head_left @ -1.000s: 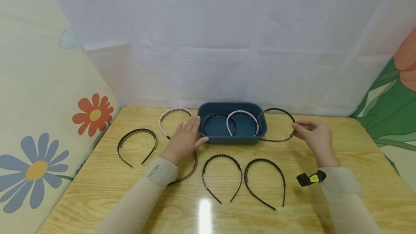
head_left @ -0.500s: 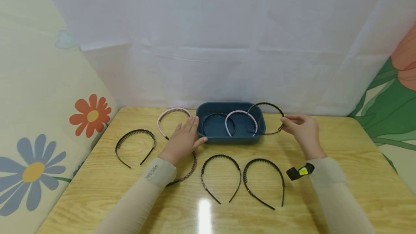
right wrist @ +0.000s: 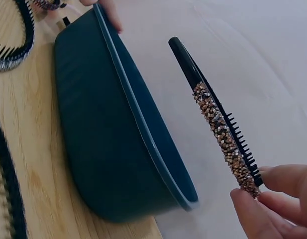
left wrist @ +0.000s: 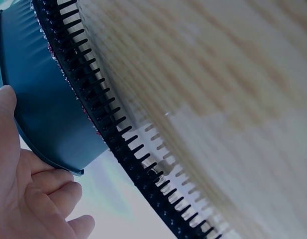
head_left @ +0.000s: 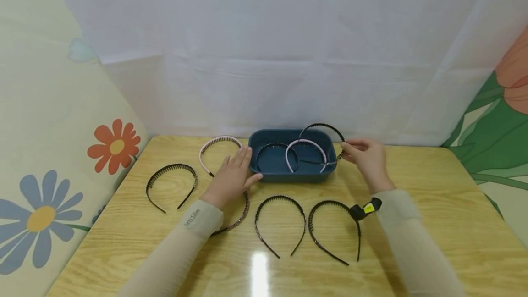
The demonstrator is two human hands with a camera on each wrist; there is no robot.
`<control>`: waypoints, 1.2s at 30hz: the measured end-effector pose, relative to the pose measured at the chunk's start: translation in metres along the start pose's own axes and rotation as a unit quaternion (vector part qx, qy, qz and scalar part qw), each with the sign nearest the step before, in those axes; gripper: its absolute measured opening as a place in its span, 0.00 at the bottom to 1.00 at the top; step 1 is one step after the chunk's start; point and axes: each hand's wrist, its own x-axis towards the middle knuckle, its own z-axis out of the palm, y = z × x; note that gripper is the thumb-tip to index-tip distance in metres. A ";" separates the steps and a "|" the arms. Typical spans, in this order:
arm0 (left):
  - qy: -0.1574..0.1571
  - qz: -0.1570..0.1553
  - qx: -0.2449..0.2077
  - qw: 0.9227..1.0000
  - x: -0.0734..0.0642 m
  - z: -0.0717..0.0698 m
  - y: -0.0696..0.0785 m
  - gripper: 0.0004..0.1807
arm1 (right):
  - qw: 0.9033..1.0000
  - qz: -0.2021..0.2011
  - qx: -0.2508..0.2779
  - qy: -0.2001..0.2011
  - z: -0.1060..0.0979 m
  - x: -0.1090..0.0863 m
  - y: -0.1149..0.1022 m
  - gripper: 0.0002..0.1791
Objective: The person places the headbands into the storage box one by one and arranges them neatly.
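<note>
My right hand [head_left: 367, 159] pinches a dark comb-toothed headband [head_left: 326, 125] by its side, holding it over the right part of the blue box [head_left: 288, 178]. Brown and silver glitter covers its band [right wrist: 220, 134] in the right wrist view, and a smooth black tip points away from the fingers. Inside the box lie a dark headband and a pink headband [head_left: 287, 152], partly overlapping. My left hand [head_left: 231, 178] rests against the box's left end with fingers extended, the thumb at the front rim. From the left wrist, a toothed black headband [left wrist: 113, 134] crosses close in front.
On the wooden table [head_left: 198, 260], a black headband [head_left: 171, 165] lies far left and a pink one [head_left: 221, 138] behind the left hand. Another [head_left: 246, 205] is partly hidden by that hand. Two dark headbands lie in front. A white cloth [head_left: 247, 81] hangs behind.
My right hand has moved left with the glittery headband, from beside the box's right end to over the box. The left hand has stayed at the box's left end.
</note>
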 end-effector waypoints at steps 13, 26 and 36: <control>-0.004 -0.001 0.001 1.000 0.001 -0.002 0.002 0.46 | 1.000 0.005 0.020 0.001 0.030 0.004 0.006 0.17; 0.000 -0.001 0.002 1.000 0.000 -0.002 0.001 0.46 | 0.999 0.001 0.042 0.014 0.054 0.006 0.008 0.14; -0.001 -0.002 0.002 1.000 0.001 -0.001 0.001 0.46 | 0.999 -0.002 0.029 0.016 0.068 0.005 0.014 0.13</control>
